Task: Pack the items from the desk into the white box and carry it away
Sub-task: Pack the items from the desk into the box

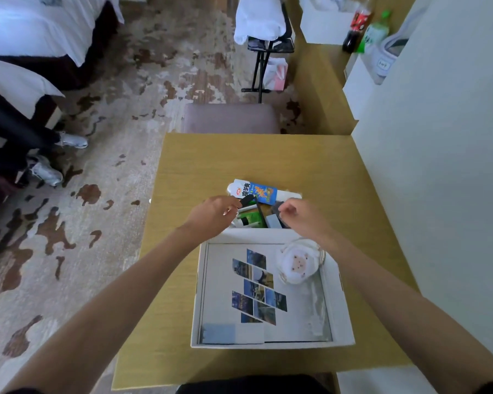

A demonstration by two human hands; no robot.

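Note:
The open white box (197,282) stands on the wooden desk (268,157) close to me. Inside lie a booklet with a photo collage (256,285) and a round white packet with a pink face (298,263). Beyond the box's far wall is a small pile: a blue-and-white carton (258,191), a green tube (251,218), a grey block (273,221) and a dark pen. My left hand (211,216) reaches over the pile and pinches a small black object (246,200). My right hand (296,213) hovers over the pile's right side with fingers curled, holding nothing I can see.
A padded chair (231,118) is tucked at the desk's far edge. A white wall (439,166) borders the desk on the right. Beds and someone's legs with white shoes (44,172) are at the left. Bottles (365,27) stand on a far counter.

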